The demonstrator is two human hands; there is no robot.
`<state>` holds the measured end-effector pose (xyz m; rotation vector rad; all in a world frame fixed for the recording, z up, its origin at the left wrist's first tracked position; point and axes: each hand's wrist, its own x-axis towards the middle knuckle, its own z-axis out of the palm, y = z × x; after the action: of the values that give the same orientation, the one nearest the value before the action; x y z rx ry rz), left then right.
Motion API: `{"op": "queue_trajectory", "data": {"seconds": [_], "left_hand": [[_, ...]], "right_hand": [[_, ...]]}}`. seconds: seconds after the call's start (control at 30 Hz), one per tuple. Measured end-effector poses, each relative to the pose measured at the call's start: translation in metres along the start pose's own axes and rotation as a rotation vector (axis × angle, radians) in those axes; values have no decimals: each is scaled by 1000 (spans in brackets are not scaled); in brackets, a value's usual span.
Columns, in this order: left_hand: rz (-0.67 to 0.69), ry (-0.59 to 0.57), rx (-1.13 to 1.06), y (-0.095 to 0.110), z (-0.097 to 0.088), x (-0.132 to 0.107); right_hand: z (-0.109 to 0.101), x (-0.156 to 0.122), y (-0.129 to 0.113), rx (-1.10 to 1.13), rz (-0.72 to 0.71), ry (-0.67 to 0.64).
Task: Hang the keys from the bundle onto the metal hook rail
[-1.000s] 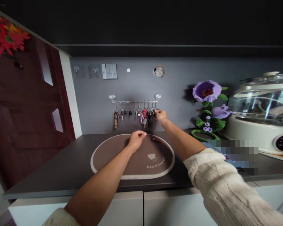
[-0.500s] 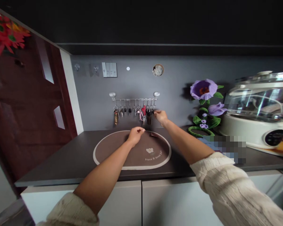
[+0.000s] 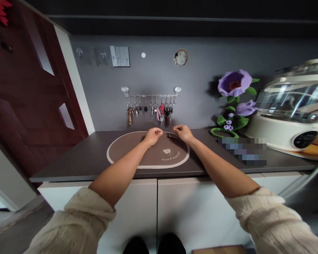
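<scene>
Above the far part of the brown oval mat, my left hand is closed, thumb and fingertips pressed together. Whatever it may pinch is too small to make out. My right hand is at the mat's far right edge, its fingers bent into a pinch, and I cannot make out what is in them. Right beside its fingertips lies a small dark, shiny flat piece on the mat. Behind both hands, several sets of keys and a brown key tag hang from a hook rail on the wall.
Purple artificial flowers and a white appliance with a clear lid stand at the right. A pixelated patch covers something in front of them. A dark cabinet overhangs the counter. A dark red door is at the left.
My right hand has come down from the right end of the hanging keys to the mat, close to the dark piece. My left hand stays over the mat. The view has tilted downward.
</scene>
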<state>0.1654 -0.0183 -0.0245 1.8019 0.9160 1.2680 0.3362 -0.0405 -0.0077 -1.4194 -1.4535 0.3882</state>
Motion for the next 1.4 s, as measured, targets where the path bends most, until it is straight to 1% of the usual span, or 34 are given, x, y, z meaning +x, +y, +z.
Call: {"op": "queue_trajectory", "data": {"seconds": [0.07, 0.17, 0.37, 0.53, 0.63, 0.77, 0.93, 1.03, 1.17, 1.23, 1.4], "left_hand": [[-13, -14, 16, 2, 0, -2], [-22, -30, 35, 4, -1, -4], [-51, -45, 64, 3, 0, -5], [-56, -60, 98, 2, 1, -4], [-58, -56, 119, 2, 0, -4], [-63, -50, 116, 0, 0, -2], [-64, -62, 90, -7, 0, 1], [-41, -89, 98, -6, 0, 0], [-6, -195, 140, 4, -2, -5], [10, -227, 153, 8, -3, -7], [-15, -209, 102, 6, -4, -6]], "right_hand": [[-4, -6, 3, -80, -21, -53], [-8, -13, -1, -173, -39, -140], [-4, -14, -3, -260, -126, -228], [-1, -11, 1, -354, -250, -252], [0, -9, 2, -367, -329, -264], [0, -9, 2, -354, -362, -301], [0, -14, -3, -281, -293, -318], [1, -14, -4, -186, -253, -314], [5, -10, 2, -38, -220, -368], [6, -8, 4, 49, -202, -402], [6, -12, 0, 203, -166, -437]]}}
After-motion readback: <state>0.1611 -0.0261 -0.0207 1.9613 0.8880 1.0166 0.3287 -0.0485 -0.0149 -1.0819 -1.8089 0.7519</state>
